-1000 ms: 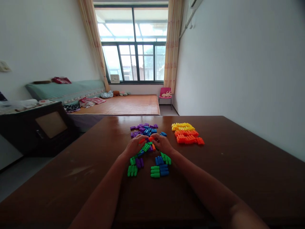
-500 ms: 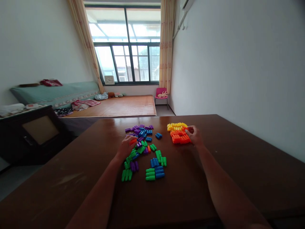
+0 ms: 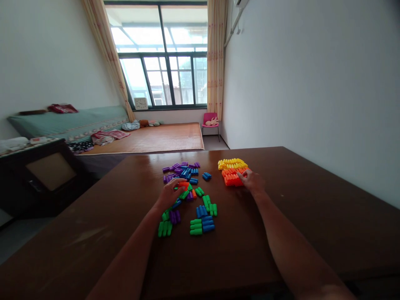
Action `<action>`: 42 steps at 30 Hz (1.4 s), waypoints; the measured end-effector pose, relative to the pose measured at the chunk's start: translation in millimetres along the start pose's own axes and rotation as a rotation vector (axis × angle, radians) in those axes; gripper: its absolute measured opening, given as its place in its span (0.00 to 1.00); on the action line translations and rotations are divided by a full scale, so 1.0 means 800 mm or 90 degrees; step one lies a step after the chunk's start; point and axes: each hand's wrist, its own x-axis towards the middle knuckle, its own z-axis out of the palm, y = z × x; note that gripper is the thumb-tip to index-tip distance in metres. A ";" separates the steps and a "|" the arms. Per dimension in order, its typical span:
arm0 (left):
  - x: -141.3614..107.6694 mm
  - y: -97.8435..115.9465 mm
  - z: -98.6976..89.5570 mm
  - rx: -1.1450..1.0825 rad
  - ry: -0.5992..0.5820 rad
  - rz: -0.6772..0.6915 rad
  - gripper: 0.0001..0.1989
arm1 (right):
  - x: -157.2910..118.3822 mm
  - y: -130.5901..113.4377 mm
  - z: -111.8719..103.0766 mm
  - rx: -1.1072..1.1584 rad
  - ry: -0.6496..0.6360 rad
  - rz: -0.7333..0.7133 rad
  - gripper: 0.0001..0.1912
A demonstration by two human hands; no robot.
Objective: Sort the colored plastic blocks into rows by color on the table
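Orange pieces (image 3: 230, 179) lie in rows on the dark brown desk (image 3: 300, 233), just on our side of the yellow pieces (image 3: 231, 164). Our right hand (image 3: 253, 182) rests its fingertips at the right end of the orange rows; we cannot tell whether they grip one. Our left hand (image 3: 171, 192) is curled narrow around a single orange piece (image 3: 183, 185), at the loose pile (image 3: 188, 172) of purple, blue and green. Nearer us, a green piece (image 3: 196, 227) sits beside a blue piece (image 3: 208, 225).
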 end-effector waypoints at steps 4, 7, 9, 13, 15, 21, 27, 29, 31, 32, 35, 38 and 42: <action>-0.003 0.018 0.015 -0.064 -0.064 0.030 0.22 | -0.020 -0.036 -0.009 0.179 0.016 -0.139 0.20; -0.006 0.035 0.030 -0.103 -0.085 0.014 0.21 | -0.053 -0.084 -0.001 0.403 -0.174 -0.342 0.19; -0.009 0.044 0.038 -0.133 -0.089 0.001 0.17 | -0.074 -0.109 0.009 0.478 -0.312 -0.421 0.20; -0.011 0.050 0.046 -0.198 -0.090 -0.029 0.16 | -0.095 -0.124 0.017 0.546 -0.396 -0.437 0.20; -0.011 0.048 0.046 -0.210 -0.091 -0.035 0.16 | -0.096 -0.121 0.017 0.580 -0.420 -0.420 0.22; -0.008 0.045 0.040 -0.143 -0.063 0.036 0.15 | -0.096 -0.125 0.014 0.697 -0.554 -0.281 0.24; -0.009 0.050 0.040 -0.178 -0.063 0.045 0.14 | -0.100 -0.131 0.005 0.785 -0.604 -0.215 0.24; -0.010 0.049 0.045 -0.212 -0.064 0.026 0.15 | -0.101 -0.131 0.003 0.789 -0.604 -0.209 0.25; -0.010 0.048 0.049 -0.240 -0.069 0.017 0.16 | -0.104 -0.133 0.003 0.805 -0.613 -0.203 0.25; -0.011 0.048 0.051 -0.247 -0.071 0.020 0.16 | -0.104 -0.134 0.003 0.815 -0.621 -0.200 0.25; -0.011 0.048 0.050 -0.239 -0.068 0.032 0.17 | -0.097 -0.132 0.001 0.830 -0.607 -0.203 0.25; -0.009 0.045 0.043 -0.196 -0.041 0.028 0.17 | -0.066 -0.105 -0.002 0.825 -0.455 -0.175 0.23; -0.005 0.037 0.034 -0.151 0.016 0.029 0.15 | -0.002 -0.021 0.000 0.652 -0.095 -0.004 0.22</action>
